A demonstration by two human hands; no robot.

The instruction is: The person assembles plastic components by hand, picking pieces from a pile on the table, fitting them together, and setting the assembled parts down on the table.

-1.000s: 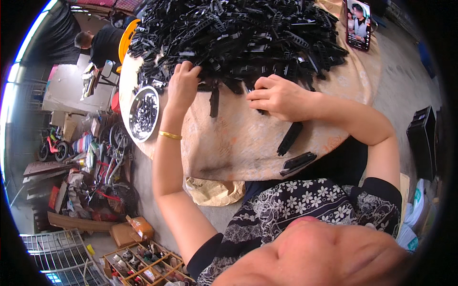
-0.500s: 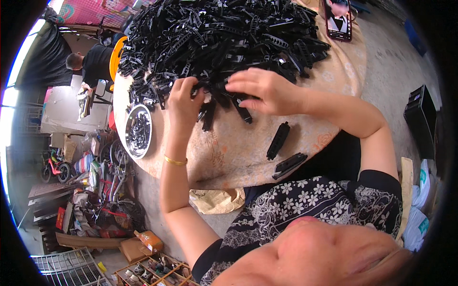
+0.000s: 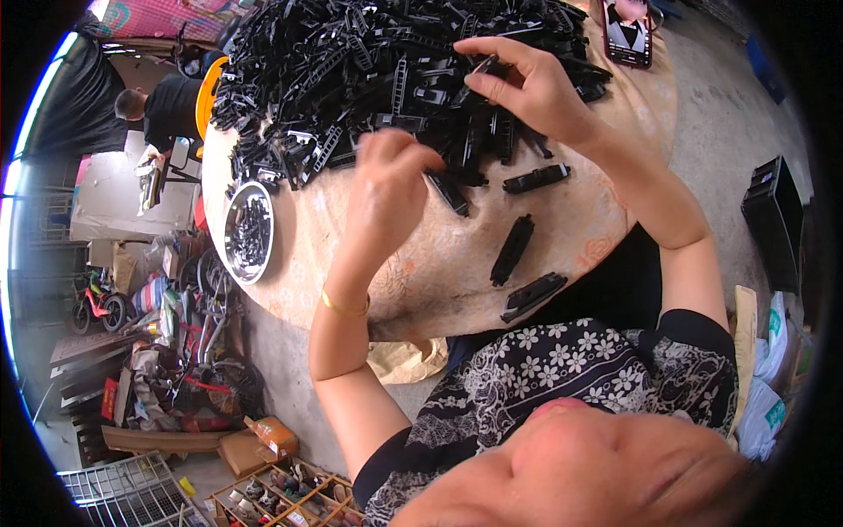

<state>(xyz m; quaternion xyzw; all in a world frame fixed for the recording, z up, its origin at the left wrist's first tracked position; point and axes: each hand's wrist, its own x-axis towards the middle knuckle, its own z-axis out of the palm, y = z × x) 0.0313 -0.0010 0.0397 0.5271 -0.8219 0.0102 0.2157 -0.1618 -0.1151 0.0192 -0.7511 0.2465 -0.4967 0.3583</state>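
A large heap of black plastic parts covers the far side of the table, with long slotted strips and shorter pieces mixed together. My right hand is over the heap's right part, thumb and fingers closed around a small black plastic part. My left hand is at the heap's near edge, fingers curled and smeared by motion; whether it holds anything is hidden. Between and below the hands lie separate long black parts: one black part by my left fingers, another to its right, and two more nearer me.
A round metal bowl of small black pieces stands at the table's left edge. A phone lies at the far right on the patterned cloth. A black crate is on the floor to the right. Another person sits at the far left.
My right hand has moved away from me over the heap, and a black part now lies apart near where it was. My left hand has shifted right.
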